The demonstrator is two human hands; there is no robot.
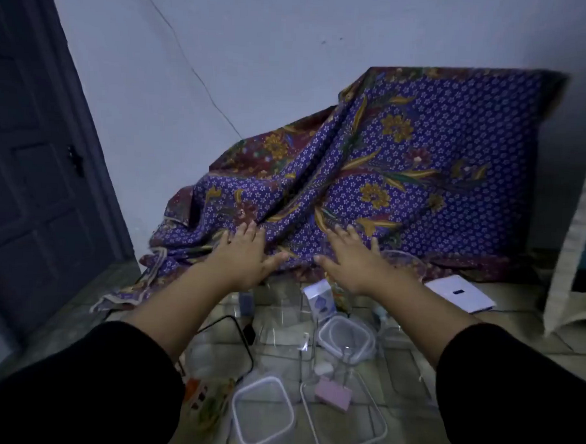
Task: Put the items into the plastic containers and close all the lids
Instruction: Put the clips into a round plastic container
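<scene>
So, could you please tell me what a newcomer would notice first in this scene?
The purple flowered cloth draped over something bulky by the wall dominates the right. Before it, the left hand and right hand reach out, fingers spread, holding nothing. Below, clear plastic containers and a pink item lie on the tiled floor.

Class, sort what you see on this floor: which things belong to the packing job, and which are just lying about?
For the job:
clear white-rimmed plastic container
clear black-rimmed plastic container
pink rectangular block
white-and-blue packet

Just lying about:
purple flowered batik cloth
flat white box, set apart to the right
</scene>
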